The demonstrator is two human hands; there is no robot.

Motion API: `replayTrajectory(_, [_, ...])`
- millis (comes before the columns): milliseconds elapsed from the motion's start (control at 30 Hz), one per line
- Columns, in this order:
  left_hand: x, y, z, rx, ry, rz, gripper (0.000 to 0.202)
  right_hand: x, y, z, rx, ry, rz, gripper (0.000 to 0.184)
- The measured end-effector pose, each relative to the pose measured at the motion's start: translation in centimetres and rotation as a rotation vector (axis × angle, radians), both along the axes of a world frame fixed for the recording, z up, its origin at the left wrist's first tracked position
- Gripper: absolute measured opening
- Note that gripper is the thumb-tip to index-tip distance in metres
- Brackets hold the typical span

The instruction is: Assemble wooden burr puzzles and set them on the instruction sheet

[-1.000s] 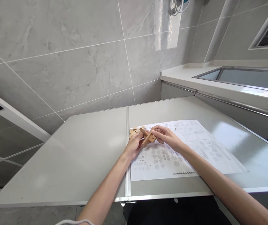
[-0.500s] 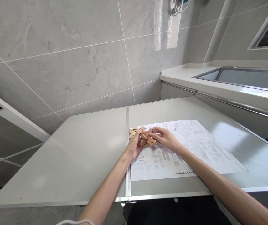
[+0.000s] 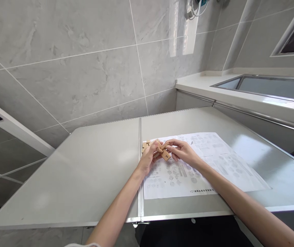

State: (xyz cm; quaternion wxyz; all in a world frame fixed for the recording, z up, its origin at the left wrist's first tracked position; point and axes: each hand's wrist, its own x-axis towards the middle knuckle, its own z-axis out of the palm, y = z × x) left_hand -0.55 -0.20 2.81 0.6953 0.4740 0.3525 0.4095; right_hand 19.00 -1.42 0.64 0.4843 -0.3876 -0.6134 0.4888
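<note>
Both my hands meet over the far left corner of a printed instruction sheet [image 3: 214, 164] on a grey folding table [image 3: 85, 171]. My left hand [image 3: 148, 159] and my right hand [image 3: 184, 152] are closed together on crossed wooden puzzle pieces [image 3: 164, 152], one bearing a dark printed mark. Several more loose wooden pieces [image 3: 145, 145] lie on the table just beyond my left hand's fingers, partly hidden by them.
A tiled wall [image 3: 85, 68] rises right behind the table. To the right runs a white counter [image 3: 201, 82] with a steel sink [image 3: 270, 85]. The table's seam [image 3: 139, 171] runs front to back beside the sheet's left edge.
The wooden pieces have been turned and drawn closer together between my fingers. My hands stayed in the same place over the sheet's corner.
</note>
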Motion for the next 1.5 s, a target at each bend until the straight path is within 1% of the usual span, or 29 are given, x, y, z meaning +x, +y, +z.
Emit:
replayTrajectory(167, [-0.1,0.2,-0.4,0.016,0.048,-0.009,0.053,0.0,-0.2,0.1,-0.040,0.014,0.017,0.040])
replayTrajectory(333, [0.0,0.1,-0.4,0.002,0.014,-0.039,0.055,-0.1,-0.1,0.0,-0.053,0.062,0.026,0.038])
replayTrajectory(433, [0.2,0.0,-0.1,-0.018,-0.037,-0.059,0.060,-0.1,0.2,-0.3,-0.069,0.082,-0.007,0.039])
replayTrajectory(533, [0.3,-0.1,0.1,0.029,-0.083,-0.076,0.058,0.0,0.6,-0.9,-0.090,0.144,-0.062,0.042])
replayTrajectory(600, [0.2,0.0,0.0,0.058,-0.096,-0.041,0.056,0.2,1.0,-1.2,-0.122,0.226,-0.110,0.044])
replayTrajectory(667, [0.1,0.1,-0.1,0.075,-0.081,0.060,0.055,0.5,1.4,-1.6,-0.160,0.319,-0.179,0.044])
replayTrajectory(700, [0.0,0.1,-0.2,0.099,-0.058,0.121,0.052,0.7,1.5,-1.8,-0.171,0.362,-0.215,0.044])
replayTrajectory(767, [-0.2,0.2,-0.4,0.208,0.039,0.213,0.044,1.1,1.9,-2.2,-0.173,0.435,-0.285,0.042])
replayTrajectory(867, [-0.5,0.4,-0.9,0.410,0.244,0.327,0.031,2.0,2.6,-3.1,-0.188,0.472,-0.367,0.041])
replayTrajectory(967, [-0.9,0.8,-1.9,0.580,0.471,0.428,0.021,2.8,3.4,-4.2,-0.206,0.501,-0.413,0.039])
replayTrajectory(1033, [-1.2,1.2,-2.7,0.700,0.643,0.441,0.019,3.4,3.8,-4.9,-0.225,0.524,-0.434,0.035])
replayTrajectory(1100, [-1.6,1.7,-3.6,0.785,0.789,0.452,0.021,3.9,4.2,-5.6,-0.258,0.569,-0.437,0.028])
replayTrajectory(1200, [-2.0,2.2,-4.8,0.863,0.924,0.484,0.030,4.6,4.7,-6.2,-0.279,0.668,-0.464,0.022])
replayTrajectory(1333, [-2.3,2.6,-5.9,0.893,1.002,0.465,0.042,5.4,5.1,-6.6,-0.289,0.759,-0.492,0.020])
replayTrajectory(1500, [-2.7,2.8,-6.5,0.881,1.005,0.415,0.051,6.2,5.4,-6.7,-0.299,0.874,-0.514,0.019])
